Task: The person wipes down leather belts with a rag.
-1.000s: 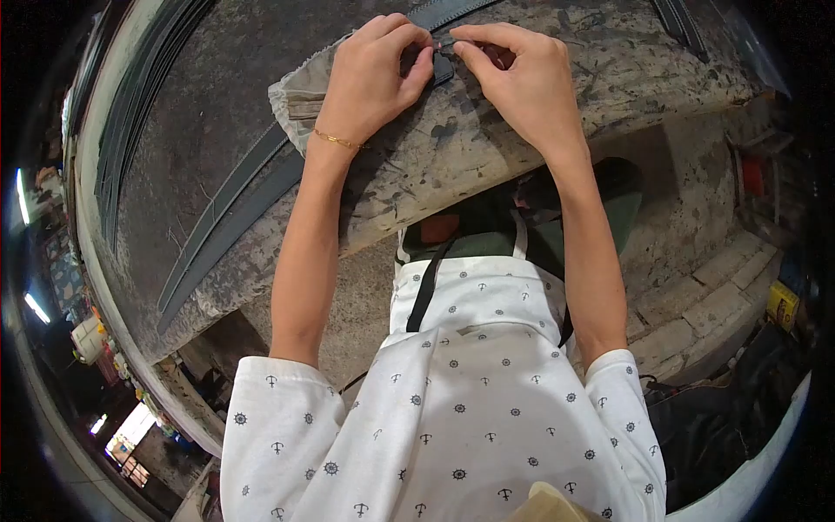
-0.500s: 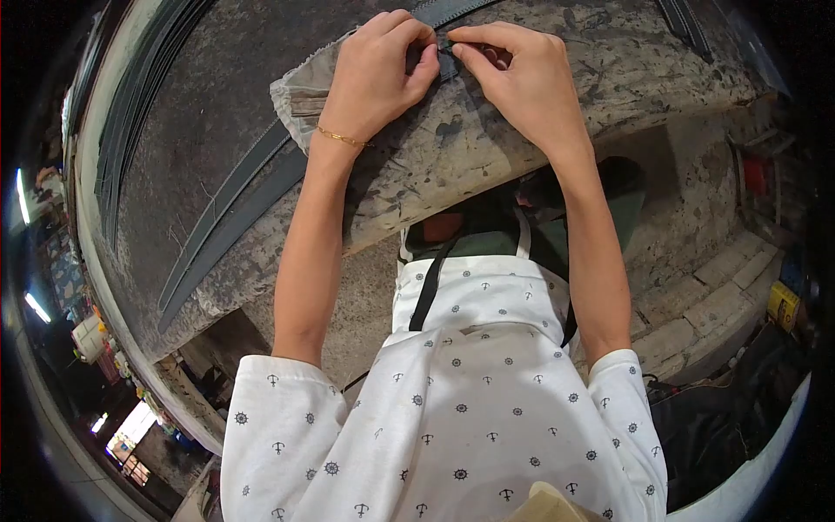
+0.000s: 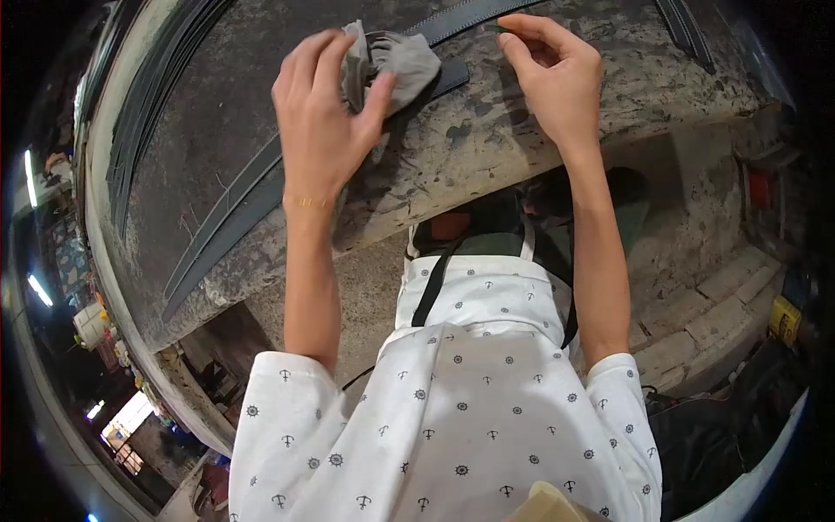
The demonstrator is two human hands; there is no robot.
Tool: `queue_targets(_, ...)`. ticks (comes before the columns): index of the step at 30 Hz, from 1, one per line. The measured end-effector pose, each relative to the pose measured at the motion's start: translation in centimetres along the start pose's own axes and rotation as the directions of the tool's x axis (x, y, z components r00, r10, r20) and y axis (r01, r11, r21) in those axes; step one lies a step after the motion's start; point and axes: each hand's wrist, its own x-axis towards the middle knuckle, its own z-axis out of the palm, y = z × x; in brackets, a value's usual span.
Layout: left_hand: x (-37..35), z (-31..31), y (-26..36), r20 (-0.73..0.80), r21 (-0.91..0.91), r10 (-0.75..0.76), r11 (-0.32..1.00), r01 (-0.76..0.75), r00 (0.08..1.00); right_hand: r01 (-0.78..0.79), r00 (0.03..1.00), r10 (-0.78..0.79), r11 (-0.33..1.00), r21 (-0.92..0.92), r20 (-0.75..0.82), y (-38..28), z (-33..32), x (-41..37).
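My left hand [image 3: 322, 109] is beside a crumpled grey cloth [image 3: 404, 65], its fingers spread and the thumb in front of the cloth. Fingertips and thumb are slightly blurred. Thumb and forefinger of my right hand [image 3: 557, 78] are pinched together above the bench, with a tiny dark piece at their tips, too small to name. Under and beside the cloth run dark grey straps with stitched edges [image 3: 457, 22]. One squared strap end [image 3: 452, 76] shows just right of the cloth, and the long curved parts [image 3: 230, 222] reach to the lower left.
The worn, stained bench [image 3: 470, 161] has a rough front edge close to my body. A bundle of dark strips [image 3: 156, 96] lies along its left side. More dark straps [image 3: 687, 35] lie at the far right. A yellow box [image 3: 784, 320] stands low on the right.
My hands have come apart; the left moved left and spread its fingers, the right moved right, still pinching. The cloth's left end shifted right, and the cloth is now bunched.
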Motion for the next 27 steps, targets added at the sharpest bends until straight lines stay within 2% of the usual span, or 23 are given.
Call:
queue_targets(1,-2.1,-0.2,-0.2,-0.006,0.006,0.005,1.000,-0.005,1.000,-0.026,0.999,0.028,0.997,0.070,-0.028,0.2,0.0,0.2)
queue_targets(3,-5.6,-0.4,-0.2,0.191,0.044,-0.184,0.983,0.178,0.964,-0.008,0.999,0.012,0.995,0.101,-0.036,0.4,0.1,0.5)
queue_targets(4,-5.8,-0.3,-0.3,0.177,0.048,-0.185,0.983,0.179,0.967,-0.010,0.999,0.017,0.993,0.118,-0.051,0.6,0.1,0.6)
queue_targets(6,-5.6,0.4,0.5,0.045,0.002,-0.160,0.987,0.160,0.986,0.006,0.999,0.001,0.991,0.131,-0.048,0.5,-0.3,0.5)
queue_targets(7,-5.3,0.6,1.0,0.029,0.001,-0.166,0.986,0.166,0.986,0.014,0.999,-0.007,0.989,0.147,-0.048,0.2,-0.5,0.5)
queue_targets(8,-4.4,1.0,1.2,0.041,-0.079,-0.208,0.974,0.211,0.977,0.046,0.998,-0.039,0.989,0.143,-0.051,0.1,-0.9,1.0)
queue_targets(9,-3.6,1.4,1.6,0.068,-0.157,-0.255,0.952,0.263,0.965,0.003,0.997,0.013,0.981,0.195,-0.080,0.1,-1.8,1.1)
queue_targets(10,-2.8,2.5,2.2,-0.022,-0.215,-0.262,0.944,0.252,0.965,-0.043,0.992,0.070,0.968,0.246,-0.103,0.2,-2.9,1.1)
queue_targets(11,-2.0,3.7,2.8,-0.006,-0.231,-0.278,0.935,0.269,0.961,-0.089,0.979,0.132,0.962,0.259,-0.154,0.6,-4.5,1.1)
queue_targets(12,-1.3,5.4,4.0,0.010,-0.322,-0.253,0.915,0.243,0.967,-0.080,0.958,0.165,0.939,0.334,-0.233,0.2,-6.1,1.1)
queue_targets(13,-0.8,6.9,5.8,0.037,-0.347,-0.184,0.919,0.185,0.982,-0.103,0.929,0.191,0.957,0.272,-0.318,-0.1,-8.1,0.9)
queue_targets(14,0.0,8.2,7.9,0.089,-0.421,-0.096,0.899,0.125,0.991,-0.123,0.893,0.253,0.932,0.340,-0.371,0.4,-10.4,0.8)
queue_targets(15,0.8,9.4,9.6,0.073,-0.530,-0.023,0.846,0.058,0.997,-0.098,0.876,0.222,0.951,0.293,-0.427,0.7,-12.8,0.8)
queue_targets(17,2.2,11.0,12.2,0.177,-0.663,0.024,0.742,0.101,0.984,-0.079,0.847,0.206,0.960,0.268,-0.490,2.3,-18.4,0.8)
queue_targets(19,2.8,10.4,13.6,0.070,-0.665,0.041,0.747,0.016,0.997,-0.055,0.848,0.171,0.970,0.238,-0.501,1.2,-21.4,0.4)
queue_targets(20,2.6,9.7,13.5,0.065,-0.675,0.030,0.738,0.021,0.997,-0.063,0.848,0.150,0.981,0.184,-0.508,1.4,-22.4,0.2)
queue_targets(22,1.6,6.3,11.2,-0.072,-0.529,0.129,0.835,-0.148,0.989,-0.082,0.845,0.128,0.990,0.112,-0.519,0.1,-21.6,0.1)
queue_targets(24,0.3,2.8,7.1,-0.057,-0.446,0.125,0.884,-0.137,0.991,-0.056,0.915,0.078,0.996,0.067,-0.396,-0.1,-18.7,0.7)
queue_targets(25,-0.5,0.9,5.0,-0.024,-0.363,0.089,0.927,-0.091,0.996,-0.029,0.941,0.065,0.993,0.112,-0.331,-0.5,-15.9,0.8)
queue_targets(26,-1.5,-0.2,3.1,-0.023,-0.300,0.031,0.953,-0.037,0.999,-0.030,0.961,0.054,0.995,0.092,-0.271,-1.3,-12.2,0.6)
queue_targets(27,-2.4,-2.0,1.6,0.042,-0.193,0.001,0.981,0.007,0.999,-0.040,0.982,0.043,0.999,0.018,-0.183,-1.0,-9.6,0.9)
